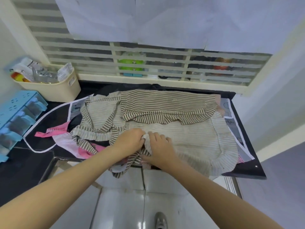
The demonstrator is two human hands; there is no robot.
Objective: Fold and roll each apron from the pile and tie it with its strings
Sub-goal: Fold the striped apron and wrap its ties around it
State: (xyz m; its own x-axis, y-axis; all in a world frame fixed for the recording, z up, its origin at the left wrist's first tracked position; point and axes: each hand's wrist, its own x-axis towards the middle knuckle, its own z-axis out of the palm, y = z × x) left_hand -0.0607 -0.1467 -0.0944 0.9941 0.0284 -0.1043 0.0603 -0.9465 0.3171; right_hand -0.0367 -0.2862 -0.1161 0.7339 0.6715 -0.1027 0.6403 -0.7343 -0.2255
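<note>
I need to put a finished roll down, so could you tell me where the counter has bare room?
Bare black counter shows at the near left, between the blue drawer unit and the pink apron. The middle and right are crowded: the striped apron covers the pile.

Single head-worn wide-angle view, looking forward and steeply down from above, close over the dark worktop (244, 169), both forearms entering from 6 o'clock, slatted window (148, 63) at 12 o'clock, tiled floor (125, 209) at 6 o'clock, edges bowed by the lens
</note>
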